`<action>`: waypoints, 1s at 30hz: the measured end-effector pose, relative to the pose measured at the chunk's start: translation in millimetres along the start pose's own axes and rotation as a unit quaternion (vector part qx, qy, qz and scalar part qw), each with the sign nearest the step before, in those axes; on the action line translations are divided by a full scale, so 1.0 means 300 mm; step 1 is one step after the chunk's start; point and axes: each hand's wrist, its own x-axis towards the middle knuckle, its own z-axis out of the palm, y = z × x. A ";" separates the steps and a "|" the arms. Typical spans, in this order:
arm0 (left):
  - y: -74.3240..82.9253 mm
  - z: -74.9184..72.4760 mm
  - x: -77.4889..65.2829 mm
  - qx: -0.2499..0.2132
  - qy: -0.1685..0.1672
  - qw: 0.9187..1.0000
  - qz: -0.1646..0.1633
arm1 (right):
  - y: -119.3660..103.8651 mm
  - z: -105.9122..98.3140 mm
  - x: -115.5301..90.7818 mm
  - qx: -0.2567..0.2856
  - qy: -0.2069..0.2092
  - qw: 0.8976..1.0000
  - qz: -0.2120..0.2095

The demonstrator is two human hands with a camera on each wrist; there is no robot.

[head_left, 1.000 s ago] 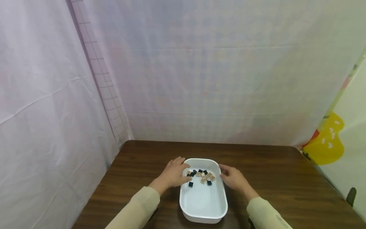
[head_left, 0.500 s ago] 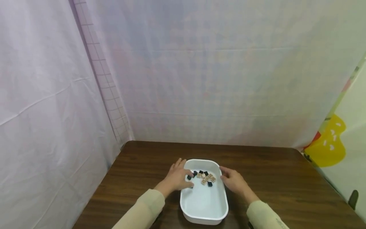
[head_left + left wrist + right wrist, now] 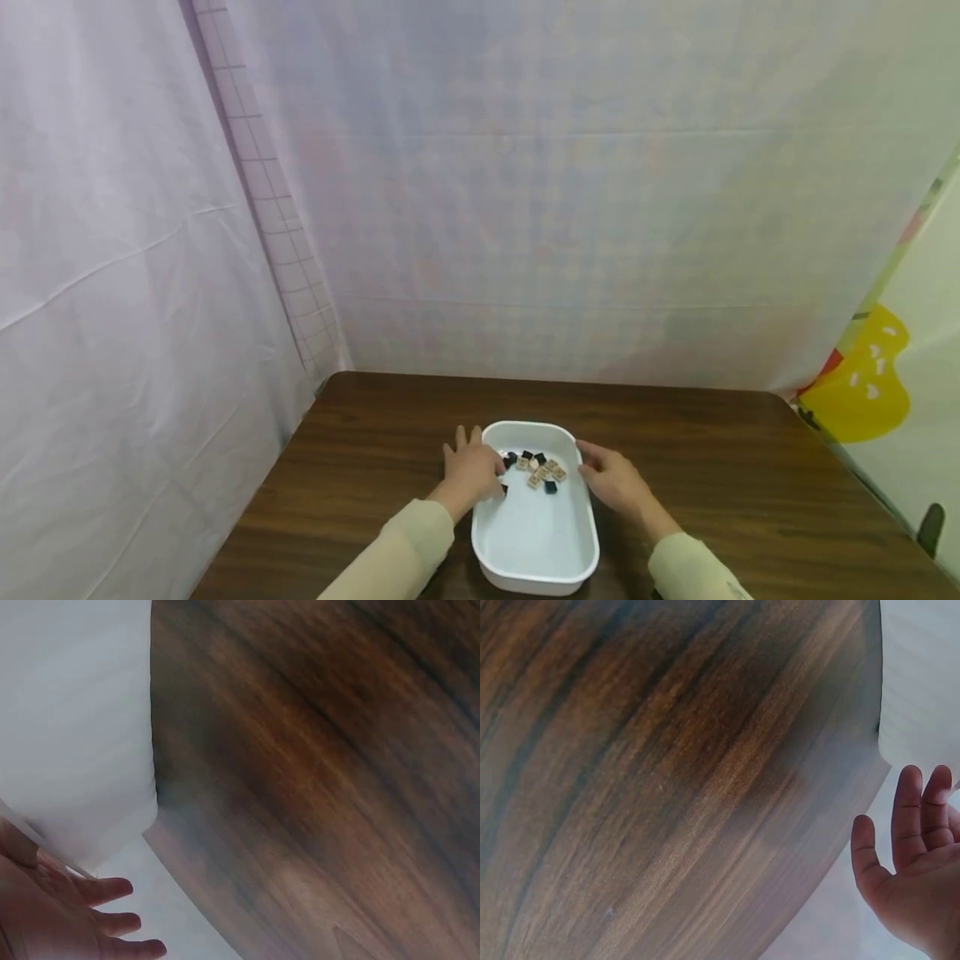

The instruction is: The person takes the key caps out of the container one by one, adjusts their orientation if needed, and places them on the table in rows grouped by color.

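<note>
On brown wood, the left hand reaches into a white tray, the right hand alongside, both splayed.

A small booth walled with cloth; what kind of building holds it cannot be told. Pale sheeting with a faint check hangs beyond the left hand and the right hand. White cloth drops well left of the left hand, a grid-lined strip showing at the corner. Well right of the right hand, a light-coloured hanging bears a yellow print. Beneath both hands lies a wood-grain surface.
</note>
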 end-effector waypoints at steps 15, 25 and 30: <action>-0.028 -0.031 0.025 0.197 0.019 0.960 0.198 | 0.002 0.002 -0.008 -0.002 0.018 1.000 -0.018; 0.026 0.000 0.042 0.357 -0.036 0.906 0.224 | -0.002 0.002 -0.016 0.006 0.028 0.999 -0.033; 0.018 -0.001 0.041 0.316 -0.024 0.921 0.228 | -0.001 0.003 -0.011 0.004 0.028 0.999 -0.032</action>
